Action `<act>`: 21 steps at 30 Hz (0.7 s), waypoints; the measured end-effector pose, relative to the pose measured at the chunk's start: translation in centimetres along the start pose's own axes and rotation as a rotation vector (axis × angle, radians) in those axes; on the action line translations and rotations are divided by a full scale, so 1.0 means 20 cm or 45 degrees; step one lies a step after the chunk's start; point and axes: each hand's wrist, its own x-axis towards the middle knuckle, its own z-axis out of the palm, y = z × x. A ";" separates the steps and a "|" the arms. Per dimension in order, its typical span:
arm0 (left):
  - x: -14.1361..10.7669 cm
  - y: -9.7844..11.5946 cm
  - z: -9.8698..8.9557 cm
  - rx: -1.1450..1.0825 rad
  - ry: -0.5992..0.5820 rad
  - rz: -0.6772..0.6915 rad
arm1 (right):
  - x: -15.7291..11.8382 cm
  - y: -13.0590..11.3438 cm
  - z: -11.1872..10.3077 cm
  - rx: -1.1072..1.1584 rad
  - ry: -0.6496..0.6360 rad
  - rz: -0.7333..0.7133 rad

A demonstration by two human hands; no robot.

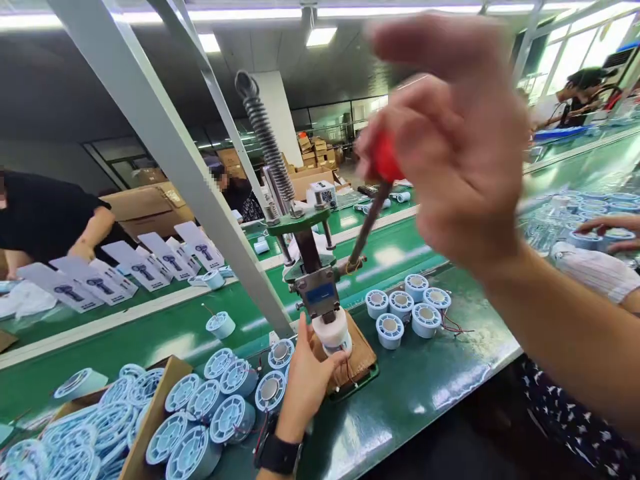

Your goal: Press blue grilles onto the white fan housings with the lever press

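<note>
The single view is head-worn, set above the bench (pixel 350 433) and facing forward and down across the conveyor (pixel 155 343). The frame sits tilted: the press (pixel 317 293) leans left at its top. The right hand (pixel 460 153) is nearest the lens; the left hand (pixel 310 373) and press stand farther off, near centre. Coverage is wide, reaching ceiling lights (pixel 321 37) and distant cartons (pixel 317 153).

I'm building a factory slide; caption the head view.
Right hand on the red knob of a press, left hand at a blue part beneath.
</note>
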 end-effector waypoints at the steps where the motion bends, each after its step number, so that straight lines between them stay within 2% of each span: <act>1: -0.02 0.01 -0.06 0.016 0.045 -0.011 | 0.12 0.07 0.04 0.027 -0.028 0.078; 2: -0.03 0.02 -0.14 0.040 0.102 -0.019 | 0.20 0.12 0.08 0.019 -0.035 0.116; 3: -0.04 0.02 -0.23 0.070 0.177 -0.020 | 0.21 0.15 0.13 -0.005 -0.052 0.161; 4: -0.05 0.02 -0.34 0.100 0.257 -0.014 | 0.16 0.17 0.18 -0.028 -0.027 0.189; 5: -0.06 0.02 -0.46 0.132 0.343 -0.011 | 0.05 0.17 0.23 -0.039 0.026 0.201; 7: -0.03 0.02 -0.71 0.266 0.513 -0.006 | -0.30 0.16 0.33 0.020 0.188 0.295; 9: 0.06 0.00 -0.92 0.525 0.608 -0.002 | -0.72 0.15 0.44 -0.016 0.317 0.491; 10: 0.11 0.00 -1.00 0.671 0.615 -0.008 | -0.91 0.16 0.51 -0.044 0.280 0.614; 11: 0.18 -0.02 -1.07 0.809 0.599 -0.017 | -1.06 0.17 0.57 -0.059 0.167 0.739; 13: 0.33 -0.05 -1.14 1.002 0.503 -0.054 | -1.27 0.21 0.69 -0.051 0.000 0.943; 15: 0.46 -0.10 -1.15 1.128 0.362 -0.090 | -1.35 0.24 0.79 -0.035 -0.029 1.063; 18: 0.59 -0.18 -1.10 1.297 0.178 -0.130 | -1.37 0.25 0.88 -0.122 0.135 1.072; 21: 0.66 -0.23 -1.04 1.423 0.072 -0.166 | -1.38 0.24 0.92 -0.348 0.283 0.953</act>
